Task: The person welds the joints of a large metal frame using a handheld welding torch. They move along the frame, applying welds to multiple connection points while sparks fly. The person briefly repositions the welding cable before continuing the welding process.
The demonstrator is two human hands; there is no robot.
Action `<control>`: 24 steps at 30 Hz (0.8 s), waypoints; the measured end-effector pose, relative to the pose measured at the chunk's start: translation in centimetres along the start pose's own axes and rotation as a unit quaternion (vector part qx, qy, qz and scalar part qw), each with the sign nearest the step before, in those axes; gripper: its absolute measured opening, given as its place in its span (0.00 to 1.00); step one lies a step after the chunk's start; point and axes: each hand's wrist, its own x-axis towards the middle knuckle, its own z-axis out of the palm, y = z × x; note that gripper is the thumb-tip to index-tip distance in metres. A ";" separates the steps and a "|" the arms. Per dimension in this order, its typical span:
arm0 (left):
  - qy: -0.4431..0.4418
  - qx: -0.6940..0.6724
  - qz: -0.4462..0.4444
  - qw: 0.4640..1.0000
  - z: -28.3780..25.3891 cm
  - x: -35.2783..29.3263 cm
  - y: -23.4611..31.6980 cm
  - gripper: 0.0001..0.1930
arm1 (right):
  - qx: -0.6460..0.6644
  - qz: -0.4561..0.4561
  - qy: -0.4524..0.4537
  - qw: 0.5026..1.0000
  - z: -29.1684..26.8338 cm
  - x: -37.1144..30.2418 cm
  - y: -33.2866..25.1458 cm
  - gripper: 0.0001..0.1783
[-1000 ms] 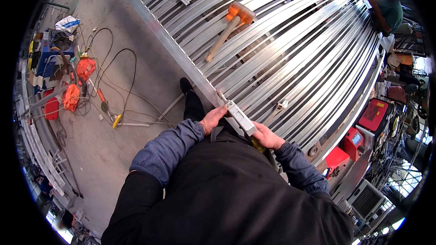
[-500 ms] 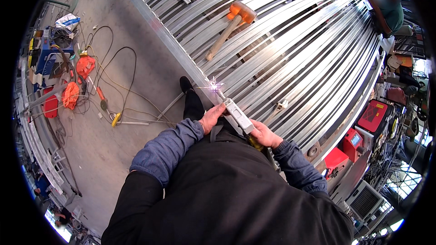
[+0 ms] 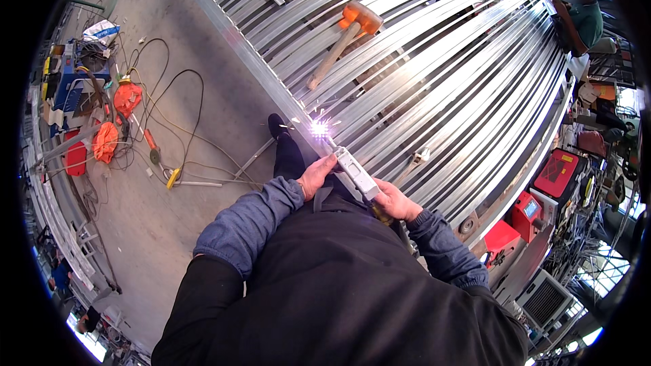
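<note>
A pale grey handheld welding gun [image 3: 357, 172] points up and left from in front of my body. Its nozzle tip meets the edge rail [image 3: 261, 76] of a metal frame, and a bright violet-white spark [image 3: 319, 129] burns there. My left hand [image 3: 314, 177] is closed on the gun's front end, its fingers partly hidden. Farther back, my right hand [image 3: 398, 202] grips the rear of the gun. Beyond the spark, a mallet [image 3: 361, 19] with an orange head and wooden handle lies across the metal bars [image 3: 434, 88].
Cables [image 3: 183, 118], orange cloths [image 3: 105, 142] and an angle grinder [image 3: 155, 156] lie on the left floor, near a blue machine [image 3: 73, 81]. Red machines [image 3: 526, 215] stand right of the frame. Another person [image 3: 584, 24] is at its far right end.
The spark has grown brighter and wider, throwing more bits around it. My hands and the welding gun stay nearly in place. The person at the far right has shifted slightly.
</note>
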 end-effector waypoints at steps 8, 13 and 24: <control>-0.003 -0.034 -0.010 0.999 -0.2 0.1 -0.3 0.33 | -0.013 0.007 0.002 1.000 -0.1 -0.1 0.3 0.26; 0.009 0.012 -0.021 1.000 0.3 -0.4 0.6 0.34 | -0.016 0.006 -0.002 1.000 -0.2 -0.3 0.5 0.27; 0.006 0.068 -0.007 0.998 2.0 -0.8 2.2 0.36 | -0.008 0.001 0.002 1.000 -0.2 -0.5 0.2 0.28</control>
